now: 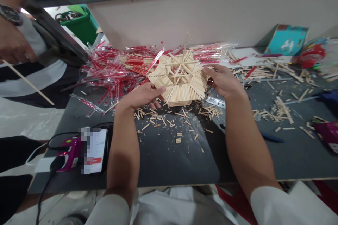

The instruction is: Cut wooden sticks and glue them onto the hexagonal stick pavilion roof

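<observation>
A model building made of wooden chopsticks (185,92) is between my two hands, its sloping roof sections of side-by-side sticks facing me. One thin stick rises from its middle, where open framing shows. My left hand (145,95) grips its left edge, thumb on top. On the opposite edge, my right hand (220,79) has its thumb and fingers closed round the roof. Beneath and in front lie many short cut stick pieces (158,117). Whether the model's base rests on the table is hard to tell.
Red-and-clear chopstick wrappers (111,74) heap at the back left. A phone (99,151) and a purple power strip (72,153) lie at the left. A blue pen (271,138) is at the right. Another person's hand (16,45) holds a stick at the far left.
</observation>
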The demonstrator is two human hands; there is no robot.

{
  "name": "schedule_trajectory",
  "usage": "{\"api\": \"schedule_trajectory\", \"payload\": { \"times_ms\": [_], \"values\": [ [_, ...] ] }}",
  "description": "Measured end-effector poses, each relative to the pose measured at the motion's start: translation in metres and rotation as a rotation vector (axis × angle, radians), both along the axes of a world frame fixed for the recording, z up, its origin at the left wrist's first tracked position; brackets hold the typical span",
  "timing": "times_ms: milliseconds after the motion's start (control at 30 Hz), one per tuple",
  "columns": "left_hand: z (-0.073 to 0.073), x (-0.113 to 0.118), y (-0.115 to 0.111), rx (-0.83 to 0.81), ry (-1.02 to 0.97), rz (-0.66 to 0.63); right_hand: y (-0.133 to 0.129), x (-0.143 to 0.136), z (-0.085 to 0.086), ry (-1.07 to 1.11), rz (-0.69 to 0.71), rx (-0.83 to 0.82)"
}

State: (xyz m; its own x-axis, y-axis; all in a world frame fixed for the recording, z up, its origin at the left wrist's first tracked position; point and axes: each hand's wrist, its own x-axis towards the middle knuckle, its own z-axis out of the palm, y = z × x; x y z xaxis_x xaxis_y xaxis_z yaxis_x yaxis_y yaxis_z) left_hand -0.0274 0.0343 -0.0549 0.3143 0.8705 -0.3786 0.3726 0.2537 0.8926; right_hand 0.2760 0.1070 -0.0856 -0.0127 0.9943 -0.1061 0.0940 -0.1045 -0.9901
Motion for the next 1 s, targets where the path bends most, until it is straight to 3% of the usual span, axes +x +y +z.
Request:
{"api": "schedule_trajectory", "payload": {
  "times_ms": [400,800,1000],
  "values": [
    [0.004,0.000,0.001,0.044,-0.052,0.024,-0.004,0.000,0.008,0.051,-0.030,-0.050],
    [0.006,0.001,0.000,0.111,-0.077,0.124,-0.012,0.005,0.018,-0.036,0.171,-0.063],
    [0.008,0.001,0.002,0.107,-0.072,0.137,-0.014,0.008,0.019,-0.084,0.185,-0.076]
  ]
}}
